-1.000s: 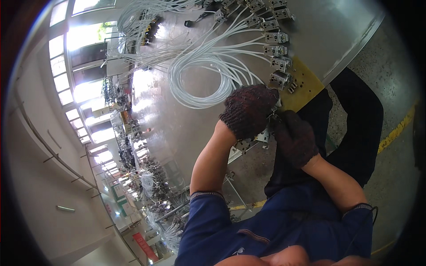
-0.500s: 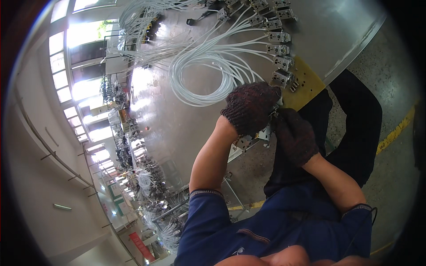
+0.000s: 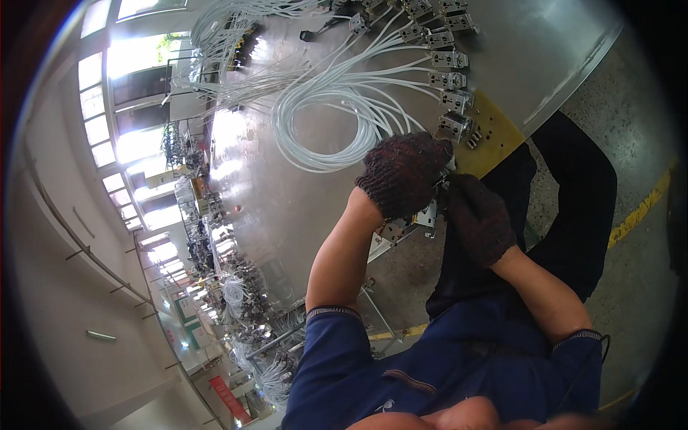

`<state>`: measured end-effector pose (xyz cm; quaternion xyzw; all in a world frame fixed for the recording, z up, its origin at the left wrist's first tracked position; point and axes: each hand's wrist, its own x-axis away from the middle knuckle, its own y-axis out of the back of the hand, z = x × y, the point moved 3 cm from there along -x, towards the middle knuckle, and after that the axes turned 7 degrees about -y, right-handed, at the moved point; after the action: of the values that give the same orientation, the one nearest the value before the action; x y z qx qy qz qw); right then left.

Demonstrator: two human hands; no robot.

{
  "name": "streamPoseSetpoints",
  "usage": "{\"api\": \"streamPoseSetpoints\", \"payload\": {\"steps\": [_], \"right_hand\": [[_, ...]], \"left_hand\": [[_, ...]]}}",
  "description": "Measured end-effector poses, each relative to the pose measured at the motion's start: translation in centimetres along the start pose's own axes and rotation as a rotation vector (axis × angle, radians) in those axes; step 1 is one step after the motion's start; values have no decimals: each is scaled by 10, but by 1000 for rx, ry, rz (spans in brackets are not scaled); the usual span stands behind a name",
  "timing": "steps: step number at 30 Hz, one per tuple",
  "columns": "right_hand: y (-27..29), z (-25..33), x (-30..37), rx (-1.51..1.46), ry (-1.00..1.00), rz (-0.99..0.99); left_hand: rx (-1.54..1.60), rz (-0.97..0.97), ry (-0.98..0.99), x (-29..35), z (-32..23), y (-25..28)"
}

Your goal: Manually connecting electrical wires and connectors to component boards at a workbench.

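Both my hands wear dark knitted gloves and meet at the near edge of the metal table. My left hand (image 3: 407,175) is closed around a small metal assembly (image 3: 445,179), most of it covered by the glove. My right hand (image 3: 479,221) is pressed against the same piece from the right, fingers closed; what they pinch is hidden. Below my left hand a silvery metal bracket (image 3: 428,215) shows at the table's edge. Just beyond the hands, a metal block unit (image 3: 454,127) rests by a yellow plate (image 3: 506,135) with holes, small metal pins (image 3: 474,138) beside it.
Several similar metal units (image 3: 449,80) stand in a curved row, each with a white tube. The tubes run into a large coil (image 3: 283,132) on the metal table (image 3: 272,193). More tubes and parts crowd the far left. My legs (image 3: 573,165) are beside the table's edge.
My right hand has shifted very slightly at the metal piece. Otherwise the two moments look the same.
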<state>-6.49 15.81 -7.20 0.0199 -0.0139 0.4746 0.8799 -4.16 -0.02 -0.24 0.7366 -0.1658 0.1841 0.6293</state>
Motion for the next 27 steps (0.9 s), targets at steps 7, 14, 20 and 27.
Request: {"api": "streamPoseSetpoints", "payload": {"steps": [7,14,20,27], "right_hand": [[4,4,-1,-63,-101,18],[5,9,-3,-149,-312,82],[2,2,-2,-342,-427,112],[-1,9,-2,271,155,-27]], "left_hand": [[3,-32,-16,0,0,-1],[-1,5,-15,0,-1,-1],[-25,26,4,0,-2,-1],[-24,-147,-34,6,-2,-2]]}}
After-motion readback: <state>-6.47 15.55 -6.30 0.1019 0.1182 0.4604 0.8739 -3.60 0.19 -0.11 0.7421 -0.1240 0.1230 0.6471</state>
